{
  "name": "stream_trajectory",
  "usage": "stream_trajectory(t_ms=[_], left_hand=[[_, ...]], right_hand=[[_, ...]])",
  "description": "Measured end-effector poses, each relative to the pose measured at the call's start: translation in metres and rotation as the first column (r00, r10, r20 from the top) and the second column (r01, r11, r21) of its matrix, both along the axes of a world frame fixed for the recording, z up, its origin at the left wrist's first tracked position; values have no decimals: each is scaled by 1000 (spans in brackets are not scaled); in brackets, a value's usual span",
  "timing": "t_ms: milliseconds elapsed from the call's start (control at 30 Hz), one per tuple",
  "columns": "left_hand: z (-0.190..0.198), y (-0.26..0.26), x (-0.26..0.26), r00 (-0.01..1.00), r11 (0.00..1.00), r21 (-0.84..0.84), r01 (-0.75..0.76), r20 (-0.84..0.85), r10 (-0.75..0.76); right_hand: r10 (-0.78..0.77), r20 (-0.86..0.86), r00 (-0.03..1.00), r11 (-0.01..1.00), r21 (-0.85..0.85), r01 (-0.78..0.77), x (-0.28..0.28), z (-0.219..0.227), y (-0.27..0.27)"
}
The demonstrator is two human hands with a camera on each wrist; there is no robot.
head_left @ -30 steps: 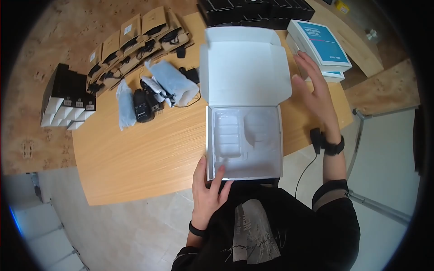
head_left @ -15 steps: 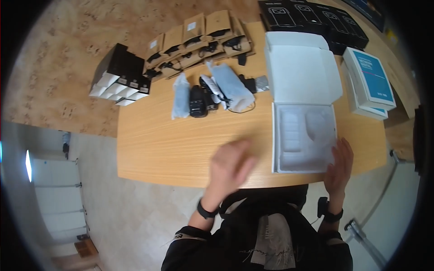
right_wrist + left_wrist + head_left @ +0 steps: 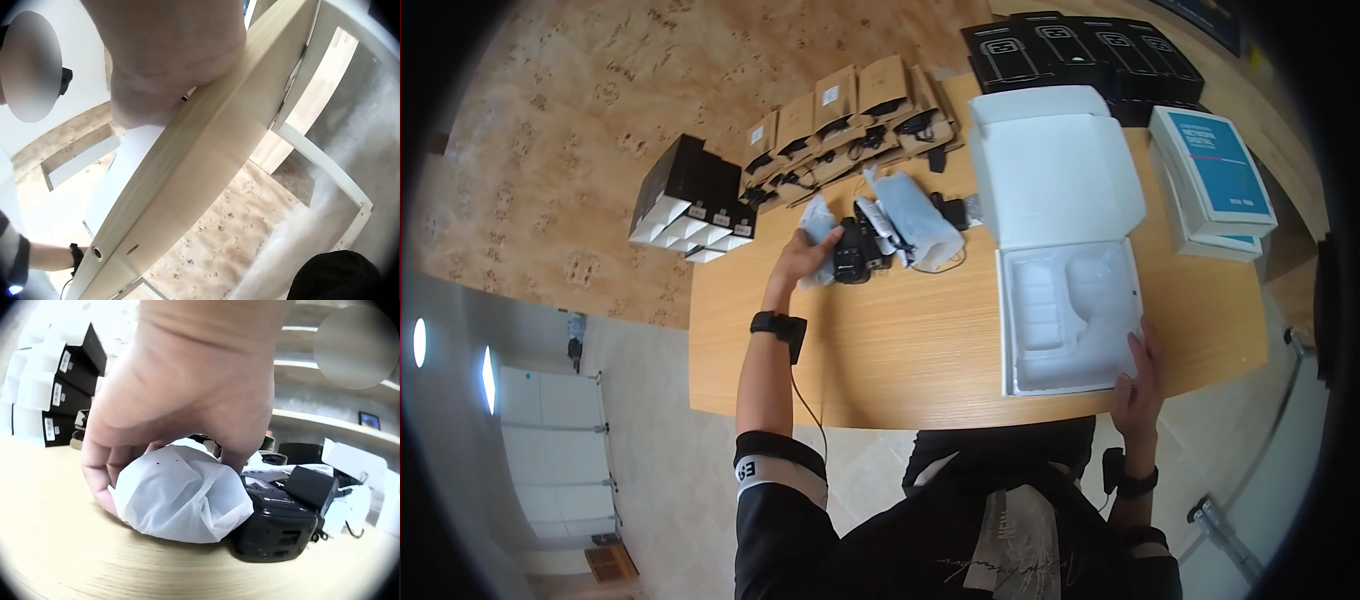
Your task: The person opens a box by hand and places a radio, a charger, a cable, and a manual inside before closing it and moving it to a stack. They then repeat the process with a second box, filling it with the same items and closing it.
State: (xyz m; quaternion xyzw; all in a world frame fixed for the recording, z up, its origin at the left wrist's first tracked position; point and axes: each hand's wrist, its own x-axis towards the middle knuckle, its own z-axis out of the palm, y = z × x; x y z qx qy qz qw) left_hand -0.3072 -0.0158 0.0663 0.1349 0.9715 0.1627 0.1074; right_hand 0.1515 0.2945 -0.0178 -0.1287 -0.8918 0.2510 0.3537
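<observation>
My left hand [image 3: 802,258] curls round the white-wrapped bundle [image 3: 181,497] on the table [image 3: 900,350], beside a black Motorola device [image 3: 275,525]; my right hand [image 3: 1138,390], fingers loosely extended, touches the open white box's [image 3: 1060,372] right side.

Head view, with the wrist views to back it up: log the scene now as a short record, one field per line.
left hand: left hand gripping a wrapped bundle
beside it: black handset, to the bundle's right
right hand: right hand at the right edge of the white box; firmness of contact unclear
lid: lid open, tilted away from the person
tray: moulded tray in the box, nothing in it
far right: blue-and-white boxes, stacked
</observation>
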Motion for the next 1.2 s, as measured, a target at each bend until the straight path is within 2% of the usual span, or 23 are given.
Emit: stream_trajectory(t_ms=[33,100,167,200,267,300,367,400,500,533,567,633,667,700,733,767,833,900,967,1000,1067,1200], left_hand=[[-3,1,-8,996,999,-10,-33,87,33],[-11,-5,-13,990,997,52,-55,130,47],[-22,-23,-14,986,948,314,-49,168,-5],[-26,-34,-19,984,949,311,-42,178,-15],[-34,-49,-21,996,955,286,-83,60,68],[-31,-51,-11,992,902,412,-127,68,109],[-18,-55,2,990,800,586,-125,129,60],[-4,-46,18,989,799,588,-124,142,49],[49,6,89,974,761,642,97,97,-206],[57,27,114,952,725,668,167,83,-296],[60,43,129,919,736,640,222,116,-378],[60,86,164,833,661,713,234,203,-514],[62,105,177,812,739,591,323,228,-538],[55,124,186,750,637,582,505,69,-658],[46,142,192,711,592,579,560,31,-702],[48,154,200,701,579,583,570,24,-713],[55,176,215,736,703,442,557,129,-665],[54,190,221,740,699,402,591,75,-669],[60,200,224,788,797,293,528,182,-588],[50,201,223,787,797,290,530,182,-590],[26,200,222,740,720,177,671,-217,-636],[29,201,234,751,759,57,648,-216,-625]], right_hand=[[-1,-3,1000,1000,2,1,0,1,-1],[-17,3,1000,1000,9,17,0,3,-2],[-21,0,1000,999,29,21,-1,3,-2],[-27,-15,1000,1000,16,27,-3,5,-3],[-32,-24,999,999,12,32,-5,5,-4],[-28,-43,999,999,15,29,-4,6,-4],[-48,-22,999,998,28,49,-4,7,-3],[-45,-35,998,999,24,46,-5,7,-3],[-51,-39,998,998,43,53,-9,12,-4],[-55,-32,998,997,55,57,-10,12,-4],[-57,-27,998,996,69,59,-10,12,-4],[-54,-24,998,996,73,56,-11,12,-3],[-56,-36,998,996,72,58,-11,13,-4],[-64,-35,997,995,78,66,-10,13,-5],[-62,-33,998,995,77,65,-10,13,-5],[-65,-32,997,995,77,67,-10,14,-4],[-83,-27,996,994,69,85,-10,17,-6],[-92,-15,996,994,51,92,-9,18,-7],[-86,-24,996,994,71,88,-10,18,-6],[-89,-26,996,994,69,90,-10,17,-6],[-86,-35,996,993,78,89,-11,16,-6],[-87,-42,995,993,79,90,-10,17,-6]])
